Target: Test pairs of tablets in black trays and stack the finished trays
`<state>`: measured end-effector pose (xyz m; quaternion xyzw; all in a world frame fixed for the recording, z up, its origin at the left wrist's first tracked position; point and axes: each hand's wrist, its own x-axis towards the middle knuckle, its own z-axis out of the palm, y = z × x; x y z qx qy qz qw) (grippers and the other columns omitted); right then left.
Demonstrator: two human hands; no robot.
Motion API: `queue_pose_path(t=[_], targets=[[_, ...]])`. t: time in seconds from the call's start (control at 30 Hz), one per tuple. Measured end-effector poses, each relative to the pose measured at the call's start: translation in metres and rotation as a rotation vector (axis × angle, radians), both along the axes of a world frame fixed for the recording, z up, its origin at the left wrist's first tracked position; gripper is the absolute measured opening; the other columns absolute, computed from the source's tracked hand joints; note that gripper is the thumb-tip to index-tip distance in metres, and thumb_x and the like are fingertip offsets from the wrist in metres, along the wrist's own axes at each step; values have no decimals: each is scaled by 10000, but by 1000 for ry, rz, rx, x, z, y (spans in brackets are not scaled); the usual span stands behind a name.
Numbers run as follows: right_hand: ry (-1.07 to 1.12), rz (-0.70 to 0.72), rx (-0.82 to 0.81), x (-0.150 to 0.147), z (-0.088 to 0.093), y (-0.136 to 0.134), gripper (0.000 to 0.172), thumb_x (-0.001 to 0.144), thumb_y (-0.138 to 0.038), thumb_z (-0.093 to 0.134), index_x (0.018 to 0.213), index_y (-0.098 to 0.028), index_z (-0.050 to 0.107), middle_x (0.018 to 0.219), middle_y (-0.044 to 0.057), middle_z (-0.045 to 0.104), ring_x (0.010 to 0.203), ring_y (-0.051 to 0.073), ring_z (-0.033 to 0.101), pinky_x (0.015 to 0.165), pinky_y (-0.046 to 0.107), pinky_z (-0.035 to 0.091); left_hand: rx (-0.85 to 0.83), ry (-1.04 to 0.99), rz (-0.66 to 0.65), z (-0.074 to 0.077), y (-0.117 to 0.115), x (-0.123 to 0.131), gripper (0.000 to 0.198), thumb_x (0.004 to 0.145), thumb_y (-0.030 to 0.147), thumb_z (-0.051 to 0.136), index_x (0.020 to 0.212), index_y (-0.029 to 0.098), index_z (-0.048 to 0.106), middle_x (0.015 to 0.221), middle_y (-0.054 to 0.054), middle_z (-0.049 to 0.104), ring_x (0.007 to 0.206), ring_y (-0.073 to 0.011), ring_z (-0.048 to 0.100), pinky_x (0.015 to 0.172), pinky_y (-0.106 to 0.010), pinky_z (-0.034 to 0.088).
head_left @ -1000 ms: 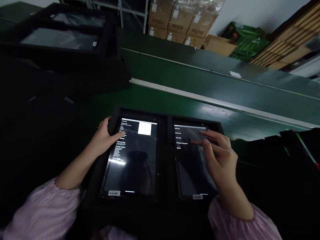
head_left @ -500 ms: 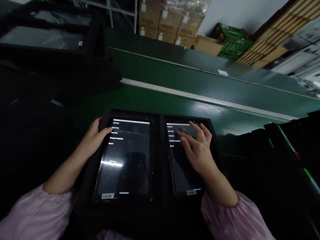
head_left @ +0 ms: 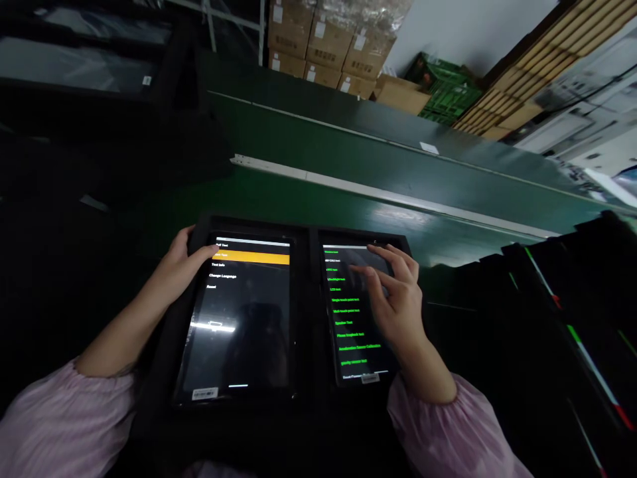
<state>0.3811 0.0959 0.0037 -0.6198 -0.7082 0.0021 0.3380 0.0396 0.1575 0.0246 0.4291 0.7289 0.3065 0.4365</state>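
Note:
Two tablets lie side by side in a black foam tray. My left hand rests at the top edge of the left tablet, a fingertip on its orange highlighted menu row. My right hand is spread over the upper part of the right tablet, fingertips at or just above the glass. That screen shows a list of green text lines, partly hidden by the hand. Each tablet has a small barcode label at its lower edge.
A green conveyor belt with a pale metal rail runs behind the tray. Dark trays with more tablets sit at upper left. Black stacked trays stand at right. Cardboard boxes and green crates lie beyond.
A menu row on the left tablet turned orange. The right tablet's white menu changed to a green list. Both hands stayed on the tablets, and the view shifted slightly.

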Motion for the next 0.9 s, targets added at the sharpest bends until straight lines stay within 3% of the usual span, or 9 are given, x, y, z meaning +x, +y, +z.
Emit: queue_pose_path(t=[0.27, 0.4, 0.57, 0.9], targets=[[-10, 101, 6, -1, 2, -1, 319, 1007, -302, 538, 887, -258, 830, 1273, 87, 680, 1317, 339, 485, 1050, 607, 487, 23, -64, 15, -2, -4, 1, 660, 851, 438, 673, 1446, 233, 474, 1323, -70, 625, 1287, -332, 559, 1140, -463, 430], [-19, 147, -7, -1, 1, -1, 315, 994, -285, 541, 878, -263, 833, 1288, 80, 671, 1317, 336, 484, 1053, 599, 495, -30, -106, 32, 1, -7, 1, 689, 812, 416, 702, 1454, 295, 483, 1255, -56, 664, 1211, -343, 613, 1092, -500, 478], [-29, 152, -13, 2, -2, -3, 315, 992, -306, 549, 873, -247, 835, 1287, 95, 680, 1301, 348, 504, 1018, 579, 521, -46, -188, -19, -4, -8, -10, 789, 720, 317, 733, 1464, 316, 472, 1183, -41, 697, 1126, -315, 667, 1036, -461, 533], [70, 121, 35, -1, 4, -5, 307, 1000, -303, 553, 868, -248, 824, 1179, 90, 713, 1173, 295, 597, 898, 494, 586, -71, -226, -155, 1, -8, -17, 1057, 643, 288, 791, 1570, 248, 284, 1484, -102, 533, 1340, -349, 531, 1156, -453, 441]])
